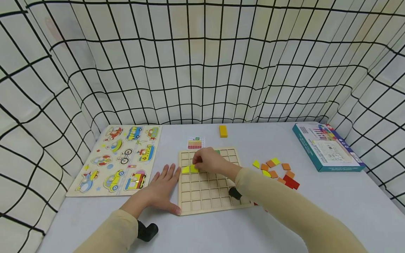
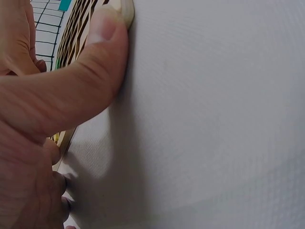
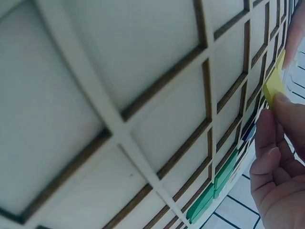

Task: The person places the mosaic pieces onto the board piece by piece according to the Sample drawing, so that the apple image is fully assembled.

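A wooden grid board lies flat at the middle of the table. My left hand rests at its left side with fingers spread, the thumb touching the lower left corner. Over the board's upper part, my right hand pinches a yellow tile between thumb and fingers, at the grid. Beside that tile, to its left, another yellow tile sits in a cell. Green tiles lie in far cells, mostly covered by the right hand in the head view. A dark blue tile shows partly near the fingertips.
Loose orange, yellow and red tiles lie right of the board. Behind it are a small pattern card and a yellow block. A picture puzzle board is at left, a teal-edged box at right. Black netting surrounds the table.
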Demonstrator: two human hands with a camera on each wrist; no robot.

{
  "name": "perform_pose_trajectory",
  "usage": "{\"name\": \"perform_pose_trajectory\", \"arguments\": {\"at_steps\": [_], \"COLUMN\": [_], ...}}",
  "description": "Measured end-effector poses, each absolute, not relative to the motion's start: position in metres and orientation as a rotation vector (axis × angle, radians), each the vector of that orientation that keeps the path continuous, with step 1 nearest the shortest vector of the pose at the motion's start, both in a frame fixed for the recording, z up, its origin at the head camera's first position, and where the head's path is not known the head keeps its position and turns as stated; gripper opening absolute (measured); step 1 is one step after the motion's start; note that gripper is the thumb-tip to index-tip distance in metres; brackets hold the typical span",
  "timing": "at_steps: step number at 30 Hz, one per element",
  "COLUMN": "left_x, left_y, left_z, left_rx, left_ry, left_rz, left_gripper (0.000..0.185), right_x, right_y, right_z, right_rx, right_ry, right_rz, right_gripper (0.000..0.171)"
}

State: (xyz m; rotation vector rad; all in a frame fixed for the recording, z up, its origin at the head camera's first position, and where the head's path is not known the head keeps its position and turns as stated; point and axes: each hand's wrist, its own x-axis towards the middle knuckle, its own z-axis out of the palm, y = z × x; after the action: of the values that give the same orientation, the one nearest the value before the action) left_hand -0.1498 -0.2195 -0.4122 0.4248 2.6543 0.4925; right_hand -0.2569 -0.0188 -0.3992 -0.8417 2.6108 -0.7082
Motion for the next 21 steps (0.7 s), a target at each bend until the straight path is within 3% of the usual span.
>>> {"name": "perform_pose_trajectory", "arguments": {"at_steps": [21], "left_x": [-0.1491], "left_y": [-0.2167], "left_z": [-0.4088], "left_rx": [0.43], "left_ry": [2.657], "left_rz": [0.493], "left_gripper": [0.134], "right_x": [-0.2528], "right_y": [-0.0241], "right_z": [-0.397], "right_rx": [-0.972], "right_ry": [2.708], "right_rz": [-0.422], "right_gripper": [0.012]}}
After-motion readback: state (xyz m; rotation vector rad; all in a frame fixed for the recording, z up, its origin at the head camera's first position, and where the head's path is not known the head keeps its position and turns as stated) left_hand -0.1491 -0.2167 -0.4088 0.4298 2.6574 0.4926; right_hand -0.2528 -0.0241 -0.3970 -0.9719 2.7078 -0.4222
